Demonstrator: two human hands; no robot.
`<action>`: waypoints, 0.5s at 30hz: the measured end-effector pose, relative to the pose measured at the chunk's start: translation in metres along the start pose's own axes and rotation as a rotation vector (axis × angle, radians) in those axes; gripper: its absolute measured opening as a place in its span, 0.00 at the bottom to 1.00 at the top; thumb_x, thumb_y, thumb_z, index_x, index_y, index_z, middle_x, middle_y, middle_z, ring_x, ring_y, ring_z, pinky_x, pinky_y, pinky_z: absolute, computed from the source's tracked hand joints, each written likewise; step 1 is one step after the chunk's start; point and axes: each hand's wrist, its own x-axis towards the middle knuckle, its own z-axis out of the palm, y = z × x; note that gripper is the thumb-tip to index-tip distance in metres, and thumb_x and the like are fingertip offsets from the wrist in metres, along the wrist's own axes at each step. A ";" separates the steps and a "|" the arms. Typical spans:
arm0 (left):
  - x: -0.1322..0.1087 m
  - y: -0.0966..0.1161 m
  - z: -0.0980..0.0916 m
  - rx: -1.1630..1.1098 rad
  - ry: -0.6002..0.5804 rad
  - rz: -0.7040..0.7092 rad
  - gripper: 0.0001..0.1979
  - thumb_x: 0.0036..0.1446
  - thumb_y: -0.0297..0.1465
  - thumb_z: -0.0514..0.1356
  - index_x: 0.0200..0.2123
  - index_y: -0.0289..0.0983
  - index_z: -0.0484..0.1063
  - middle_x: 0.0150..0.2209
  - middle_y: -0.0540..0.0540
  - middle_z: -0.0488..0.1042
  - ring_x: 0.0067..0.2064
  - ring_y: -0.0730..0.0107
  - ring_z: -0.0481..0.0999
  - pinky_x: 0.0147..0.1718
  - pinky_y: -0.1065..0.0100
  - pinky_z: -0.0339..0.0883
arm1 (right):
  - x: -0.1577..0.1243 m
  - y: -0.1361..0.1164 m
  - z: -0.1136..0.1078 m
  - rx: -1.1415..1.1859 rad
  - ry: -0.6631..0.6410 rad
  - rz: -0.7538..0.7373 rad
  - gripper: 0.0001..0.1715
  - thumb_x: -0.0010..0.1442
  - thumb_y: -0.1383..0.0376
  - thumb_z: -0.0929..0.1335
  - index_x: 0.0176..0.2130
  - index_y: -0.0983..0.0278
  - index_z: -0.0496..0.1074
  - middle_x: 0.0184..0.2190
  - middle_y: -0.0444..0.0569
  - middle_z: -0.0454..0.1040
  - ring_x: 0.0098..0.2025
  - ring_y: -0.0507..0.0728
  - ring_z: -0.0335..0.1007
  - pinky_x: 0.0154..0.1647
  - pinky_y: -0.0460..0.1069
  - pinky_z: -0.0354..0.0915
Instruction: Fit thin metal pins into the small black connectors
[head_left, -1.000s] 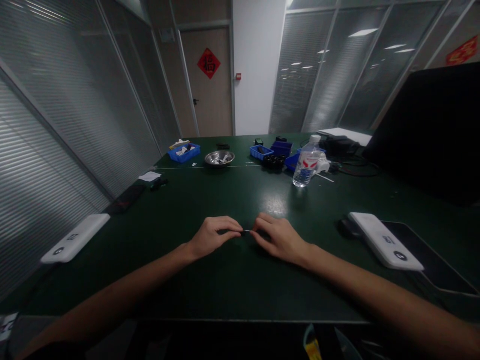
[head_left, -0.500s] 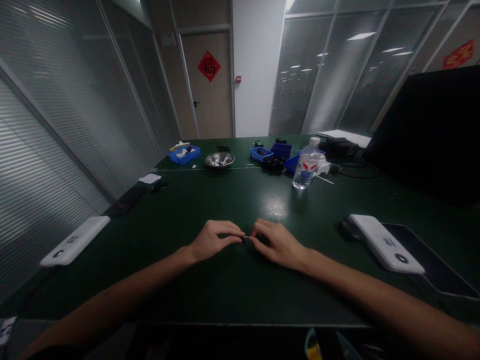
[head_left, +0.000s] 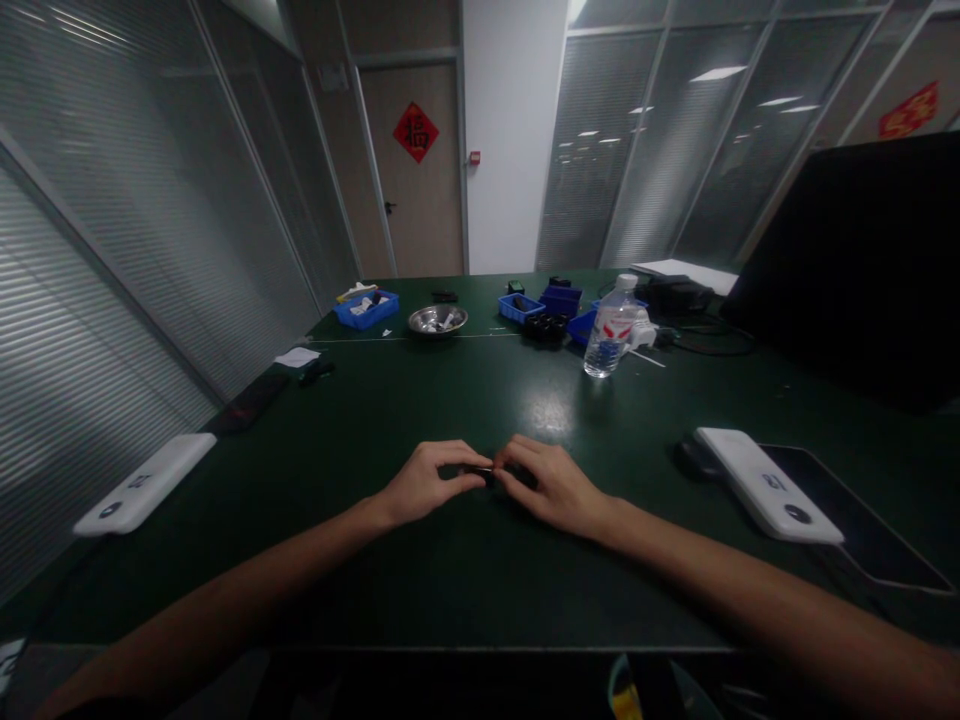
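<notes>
My left hand and my right hand rest on the dark green table, fingertips meeting at the middle. Both are closed in a pinch on a small dark part held between them; it is too small and dim to name. My forearms reach in from the lower corners.
White flat devices lie at the left and right, the right one beside a dark tablet. At the back stand a water bottle, a metal bowl, blue bins and a black monitor.
My fingertips have drawn closer together round the small part. The hands stay at the same spot on the table.
</notes>
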 end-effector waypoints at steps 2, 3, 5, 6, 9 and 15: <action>0.001 -0.001 -0.001 0.014 -0.028 -0.044 0.16 0.63 0.32 0.66 0.54 0.41 0.79 0.45 0.44 0.78 0.43 0.65 0.76 0.43 0.65 0.71 | 0.000 0.002 -0.001 -0.018 -0.007 0.006 0.08 0.72 0.63 0.64 0.48 0.61 0.72 0.41 0.48 0.73 0.36 0.54 0.70 0.38 0.48 0.64; 0.001 -0.001 -0.001 0.022 -0.040 -0.064 0.17 0.63 0.32 0.66 0.55 0.41 0.79 0.44 0.45 0.78 0.42 0.66 0.76 0.41 0.66 0.70 | 0.001 0.004 -0.001 -0.030 -0.012 0.011 0.08 0.72 0.63 0.64 0.48 0.61 0.72 0.41 0.48 0.73 0.36 0.54 0.70 0.38 0.48 0.64; 0.002 -0.002 -0.001 0.034 -0.060 -0.093 0.18 0.63 0.32 0.66 0.56 0.41 0.78 0.43 0.45 0.77 0.40 0.67 0.75 0.39 0.67 0.69 | 0.001 0.006 -0.001 -0.060 -0.026 0.020 0.09 0.72 0.63 0.64 0.48 0.61 0.72 0.42 0.48 0.73 0.36 0.54 0.70 0.38 0.48 0.64; 0.003 -0.002 0.000 0.038 -0.064 -0.098 0.18 0.63 0.33 0.66 0.56 0.41 0.78 0.43 0.45 0.77 0.40 0.67 0.74 0.39 0.67 0.68 | 0.001 0.007 -0.001 -0.077 -0.029 0.024 0.09 0.72 0.62 0.64 0.48 0.61 0.72 0.42 0.48 0.73 0.36 0.54 0.70 0.38 0.48 0.64; 0.004 -0.004 0.001 0.064 -0.065 -0.077 0.17 0.64 0.33 0.65 0.56 0.42 0.78 0.46 0.44 0.77 0.43 0.65 0.75 0.42 0.65 0.68 | 0.000 0.010 -0.001 -0.134 -0.037 0.018 0.10 0.72 0.62 0.64 0.49 0.60 0.72 0.42 0.48 0.73 0.37 0.54 0.71 0.37 0.49 0.63; 0.003 -0.007 0.005 0.175 -0.055 -0.016 0.16 0.68 0.33 0.61 0.57 0.47 0.77 0.49 0.44 0.75 0.50 0.61 0.74 0.49 0.61 0.68 | 0.002 0.014 -0.001 -0.243 -0.100 0.005 0.11 0.72 0.61 0.64 0.50 0.61 0.72 0.43 0.49 0.74 0.36 0.54 0.71 0.34 0.48 0.61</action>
